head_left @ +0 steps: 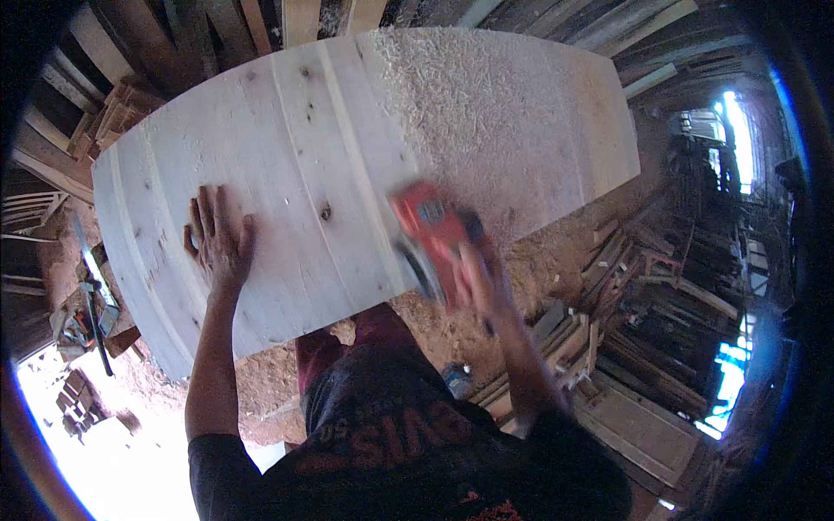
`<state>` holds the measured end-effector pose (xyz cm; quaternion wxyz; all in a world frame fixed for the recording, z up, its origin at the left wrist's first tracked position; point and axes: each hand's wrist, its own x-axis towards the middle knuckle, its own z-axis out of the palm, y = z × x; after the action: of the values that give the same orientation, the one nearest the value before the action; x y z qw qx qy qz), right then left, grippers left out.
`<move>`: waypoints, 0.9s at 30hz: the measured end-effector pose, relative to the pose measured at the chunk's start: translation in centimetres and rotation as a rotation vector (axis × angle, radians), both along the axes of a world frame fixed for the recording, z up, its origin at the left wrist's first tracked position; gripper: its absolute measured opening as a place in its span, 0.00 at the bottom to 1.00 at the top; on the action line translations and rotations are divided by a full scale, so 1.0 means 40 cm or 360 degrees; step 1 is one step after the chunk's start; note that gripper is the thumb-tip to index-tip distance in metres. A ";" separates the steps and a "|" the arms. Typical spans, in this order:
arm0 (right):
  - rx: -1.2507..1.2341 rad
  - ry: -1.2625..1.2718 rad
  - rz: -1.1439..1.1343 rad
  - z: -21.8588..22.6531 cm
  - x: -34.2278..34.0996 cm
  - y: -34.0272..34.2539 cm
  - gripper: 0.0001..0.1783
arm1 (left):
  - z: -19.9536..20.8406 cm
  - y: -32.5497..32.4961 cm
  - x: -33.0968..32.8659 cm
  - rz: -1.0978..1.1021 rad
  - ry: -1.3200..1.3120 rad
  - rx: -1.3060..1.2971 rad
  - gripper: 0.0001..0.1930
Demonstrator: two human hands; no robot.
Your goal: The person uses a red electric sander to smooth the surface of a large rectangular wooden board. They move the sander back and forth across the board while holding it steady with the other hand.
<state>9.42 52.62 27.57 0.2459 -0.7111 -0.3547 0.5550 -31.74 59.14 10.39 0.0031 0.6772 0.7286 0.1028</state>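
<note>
A wide pale wooden panel [261, 156], joined from several boards and dotted with knots, lies in front of me. My left hand [219, 239] rests flat on its left part with the fingers spread. Near the panel's close edge, right of the middle, my right hand [482, 282] is wrapped round the handle of a red electric planer [426, 217]. The planer sits on the wood and is blurred by motion. Curled wood shavings [460, 87] cover the panel's far right part, beyond the planer.
Boards and planks [313, 22] are stacked along the far side. To the right, offcuts [608, 260] and more timber [660, 365] lie on the brown dirt floor [539, 252]. A stand with a tool [87, 326] is at the left, beside a bright opening.
</note>
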 end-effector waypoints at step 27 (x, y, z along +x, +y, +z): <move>-0.0278 -0.0214 -0.0396 0.043 0.085 -0.130 0.31 | -0.006 0.000 -0.002 0.0012 0.0067 -0.0095 0.39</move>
<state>12.83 47.43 29.29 0.2257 -0.8037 -0.2299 0.5003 -31.82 59.14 10.16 0.0078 0.6760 0.7338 0.0669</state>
